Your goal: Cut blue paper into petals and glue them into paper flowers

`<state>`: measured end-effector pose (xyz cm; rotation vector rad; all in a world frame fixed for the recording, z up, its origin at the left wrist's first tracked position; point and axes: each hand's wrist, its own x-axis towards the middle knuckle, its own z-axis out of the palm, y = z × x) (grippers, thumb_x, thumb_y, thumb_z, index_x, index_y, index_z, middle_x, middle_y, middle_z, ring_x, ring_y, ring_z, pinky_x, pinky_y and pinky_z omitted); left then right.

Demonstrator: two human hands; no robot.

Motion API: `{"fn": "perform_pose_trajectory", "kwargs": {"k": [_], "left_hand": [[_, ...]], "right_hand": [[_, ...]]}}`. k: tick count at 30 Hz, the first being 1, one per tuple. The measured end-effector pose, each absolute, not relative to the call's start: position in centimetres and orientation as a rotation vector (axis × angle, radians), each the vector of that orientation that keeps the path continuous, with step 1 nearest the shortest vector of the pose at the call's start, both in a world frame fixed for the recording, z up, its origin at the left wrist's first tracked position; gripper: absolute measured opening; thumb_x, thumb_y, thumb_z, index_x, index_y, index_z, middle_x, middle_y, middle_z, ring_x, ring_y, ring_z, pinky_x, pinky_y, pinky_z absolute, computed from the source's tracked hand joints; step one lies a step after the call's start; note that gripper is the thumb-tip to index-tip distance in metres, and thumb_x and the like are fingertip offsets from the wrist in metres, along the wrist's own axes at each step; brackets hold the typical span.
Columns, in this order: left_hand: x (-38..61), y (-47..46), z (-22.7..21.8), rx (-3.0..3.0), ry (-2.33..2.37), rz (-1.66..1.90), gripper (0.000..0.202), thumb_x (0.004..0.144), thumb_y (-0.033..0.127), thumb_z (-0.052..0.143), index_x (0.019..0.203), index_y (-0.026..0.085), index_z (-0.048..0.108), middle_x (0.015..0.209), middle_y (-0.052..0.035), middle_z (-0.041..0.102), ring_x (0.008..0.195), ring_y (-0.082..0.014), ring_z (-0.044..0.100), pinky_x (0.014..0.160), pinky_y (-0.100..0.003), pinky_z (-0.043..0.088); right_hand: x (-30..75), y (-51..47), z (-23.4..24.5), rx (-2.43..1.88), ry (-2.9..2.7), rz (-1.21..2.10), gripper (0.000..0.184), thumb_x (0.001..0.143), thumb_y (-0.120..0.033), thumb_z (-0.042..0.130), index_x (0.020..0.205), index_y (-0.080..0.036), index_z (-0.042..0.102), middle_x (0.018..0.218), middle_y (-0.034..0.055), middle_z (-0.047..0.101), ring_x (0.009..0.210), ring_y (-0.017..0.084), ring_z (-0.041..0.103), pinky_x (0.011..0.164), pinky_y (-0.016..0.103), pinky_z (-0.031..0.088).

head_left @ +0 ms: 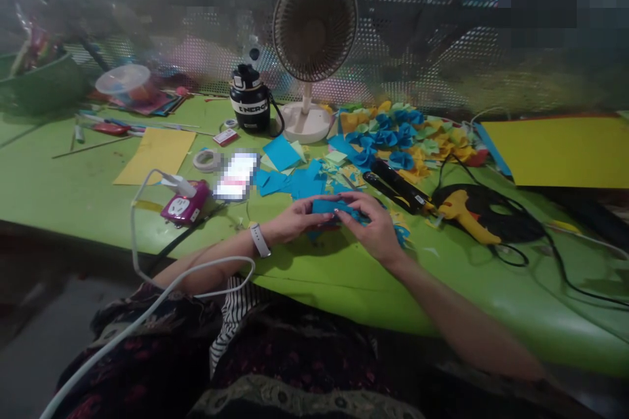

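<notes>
Both my hands meet over the near part of the green table, around a small piece of blue paper (323, 207). My left hand (296, 219) pinches its left side between thumb and fingers. From the right, my right hand (369, 222) grips the same paper, with its thumb and fingertips close together. The fingers cover part of the paper, so its full shape is hidden. Just beyond lie blue paper cutouts (307, 180) and a blue square (282, 152). A black stapler (397, 188) rests to the right of the hands.
A yellow glue gun (466, 219) with a black cord lies at right. Paper flowers (393, 134) pile up behind. A fan (314, 26), a black bottle (249, 101), a phone (236, 175), a tape roll (206, 160) and a purple power socket (185, 203) stand or lie around; a white cable loops near my left arm.
</notes>
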<state>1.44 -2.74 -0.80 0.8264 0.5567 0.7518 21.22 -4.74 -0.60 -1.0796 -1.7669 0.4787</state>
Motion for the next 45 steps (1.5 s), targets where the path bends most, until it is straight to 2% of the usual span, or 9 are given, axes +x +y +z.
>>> {"fn": "perform_pose_trajectory", "kwargs": {"k": [20, 31, 45], "left_hand": [[1.50, -2.67, -1.63, 0.900, 0.498, 0.789, 0.056, 0.076, 0.023, 0.083, 0.129, 0.019, 0.066, 0.121, -0.0120, 0.071, 0.103, -0.0198, 0.070, 0.104, -0.042, 0.049], [1.46, -2.69, -1.46, 0.881, 0.504, 0.783, 0.054, 0.074, 0.022, 0.084, 0.126, 0.019, 0.067, 0.122, -0.0108, 0.071, 0.099, -0.0168, 0.071, 0.102, -0.038, 0.050], [1.49, -2.79, -1.05, 0.906, 0.528, 0.787, 0.058, 0.073, 0.022, 0.085, 0.128, 0.017, 0.066, 0.121, -0.0123, 0.072, 0.098, -0.0172, 0.071, 0.100, -0.036, 0.051]], "right_hand": [[21.44, -4.85, -0.60, -1.035, -1.816, 0.456, 0.014, 0.087, -0.030, 0.069, 0.078, -0.024, 0.060, 0.112, 0.0095, 0.071, 0.108, 0.025, 0.068, 0.093, 0.046, 0.054], [21.36, -4.93, -0.34, -1.075, -1.809, 0.481, 0.016, 0.086, -0.034, 0.069, 0.077, -0.024, 0.060, 0.112, 0.0091, 0.071, 0.107, 0.026, 0.068, 0.095, 0.048, 0.053], [21.29, -5.02, -0.42, -1.069, -1.809, 0.479, 0.015, 0.086, -0.034, 0.068, 0.078, -0.024, 0.060, 0.112, 0.0090, 0.071, 0.109, 0.025, 0.067, 0.096, 0.048, 0.052]]}}
